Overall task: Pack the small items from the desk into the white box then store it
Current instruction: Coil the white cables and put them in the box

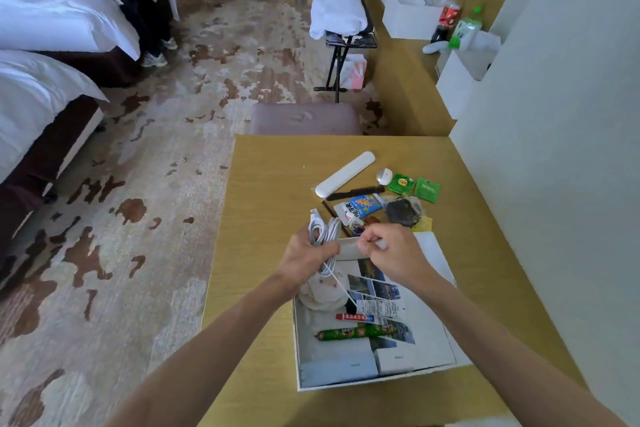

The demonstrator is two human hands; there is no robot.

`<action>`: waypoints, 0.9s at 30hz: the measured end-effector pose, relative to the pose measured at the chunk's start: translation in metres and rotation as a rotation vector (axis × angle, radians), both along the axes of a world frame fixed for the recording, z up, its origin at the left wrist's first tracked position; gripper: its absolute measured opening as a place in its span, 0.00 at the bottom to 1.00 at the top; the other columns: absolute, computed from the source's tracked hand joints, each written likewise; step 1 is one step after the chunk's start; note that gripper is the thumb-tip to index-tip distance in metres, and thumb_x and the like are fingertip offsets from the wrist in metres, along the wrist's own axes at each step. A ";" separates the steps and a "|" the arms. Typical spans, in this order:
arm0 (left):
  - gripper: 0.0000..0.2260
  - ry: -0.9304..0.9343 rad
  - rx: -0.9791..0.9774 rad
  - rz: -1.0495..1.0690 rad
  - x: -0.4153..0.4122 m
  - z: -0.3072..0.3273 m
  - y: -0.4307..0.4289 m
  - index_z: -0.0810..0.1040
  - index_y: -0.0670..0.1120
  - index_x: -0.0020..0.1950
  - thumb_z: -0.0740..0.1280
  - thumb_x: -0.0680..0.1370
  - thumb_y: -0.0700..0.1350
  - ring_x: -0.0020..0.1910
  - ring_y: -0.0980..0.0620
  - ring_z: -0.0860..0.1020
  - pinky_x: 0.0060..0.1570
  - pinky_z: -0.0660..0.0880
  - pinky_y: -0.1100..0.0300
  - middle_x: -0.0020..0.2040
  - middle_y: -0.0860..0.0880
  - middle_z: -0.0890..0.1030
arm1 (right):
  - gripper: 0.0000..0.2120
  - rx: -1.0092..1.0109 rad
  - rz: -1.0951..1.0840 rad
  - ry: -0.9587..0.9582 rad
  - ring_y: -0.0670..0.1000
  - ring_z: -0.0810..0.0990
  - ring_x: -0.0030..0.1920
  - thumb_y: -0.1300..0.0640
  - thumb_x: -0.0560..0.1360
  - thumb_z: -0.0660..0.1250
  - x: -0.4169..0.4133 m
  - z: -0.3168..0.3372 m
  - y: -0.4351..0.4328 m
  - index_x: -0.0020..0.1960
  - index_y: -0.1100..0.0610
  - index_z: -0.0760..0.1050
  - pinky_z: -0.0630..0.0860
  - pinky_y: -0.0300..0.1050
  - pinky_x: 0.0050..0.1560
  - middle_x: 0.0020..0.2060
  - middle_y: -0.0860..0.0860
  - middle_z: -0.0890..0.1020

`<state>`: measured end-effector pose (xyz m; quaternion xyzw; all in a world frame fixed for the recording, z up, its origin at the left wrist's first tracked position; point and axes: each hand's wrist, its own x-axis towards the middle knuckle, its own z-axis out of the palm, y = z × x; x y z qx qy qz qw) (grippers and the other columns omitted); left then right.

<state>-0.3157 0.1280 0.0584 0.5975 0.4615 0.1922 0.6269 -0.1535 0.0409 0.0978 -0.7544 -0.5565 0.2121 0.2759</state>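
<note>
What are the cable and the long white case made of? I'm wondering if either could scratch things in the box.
The cable, bundled in the left hand, looks like soft white rubbery plastic: it bends in loose loops. The long white case on the desk seems hard, smooth plastic with rounded ends and a slight sheen.

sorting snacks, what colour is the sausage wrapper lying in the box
Green with small printed pictures, clearest in the head view: sausage in the white box.

white beds [52, 21], patterned carpet [145, 184], folding stand [346, 42] (towel-draped).
</note>
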 end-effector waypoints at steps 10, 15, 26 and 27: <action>0.14 0.231 0.364 -0.212 0.022 -0.010 -0.002 0.67 0.52 0.42 0.73 0.70 0.51 0.26 0.62 0.73 0.22 0.66 0.71 0.35 0.54 0.75 | 0.04 -0.036 -0.012 0.147 0.47 0.79 0.43 0.63 0.76 0.67 0.033 -0.018 -0.029 0.44 0.61 0.80 0.73 0.37 0.48 0.40 0.50 0.82; 0.13 0.301 0.415 -0.369 0.029 -0.010 -0.007 0.65 0.56 0.45 0.70 0.73 0.53 0.30 0.62 0.77 0.25 0.71 0.68 0.38 0.52 0.79 | 0.08 -0.192 0.060 0.255 0.41 0.80 0.44 0.55 0.80 0.62 0.062 -0.027 -0.034 0.46 0.49 0.80 0.73 0.32 0.46 0.42 0.42 0.82; 0.16 0.176 0.169 -0.297 0.068 -0.009 -0.019 0.70 0.41 0.55 0.69 0.75 0.49 0.41 0.52 0.75 0.40 0.72 0.59 0.43 0.48 0.76 | 0.07 -0.051 0.142 0.128 0.42 0.80 0.43 0.47 0.73 0.70 0.066 -0.042 -0.042 0.46 0.50 0.82 0.77 0.43 0.47 0.39 0.41 0.82; 0.16 0.155 0.138 -0.307 0.071 -0.008 -0.020 0.71 0.41 0.56 0.69 0.75 0.49 0.42 0.52 0.75 0.41 0.72 0.57 0.43 0.48 0.76 | 0.05 -0.016 0.128 0.129 0.42 0.80 0.40 0.50 0.74 0.69 0.065 -0.044 -0.043 0.45 0.51 0.81 0.77 0.41 0.43 0.37 0.41 0.81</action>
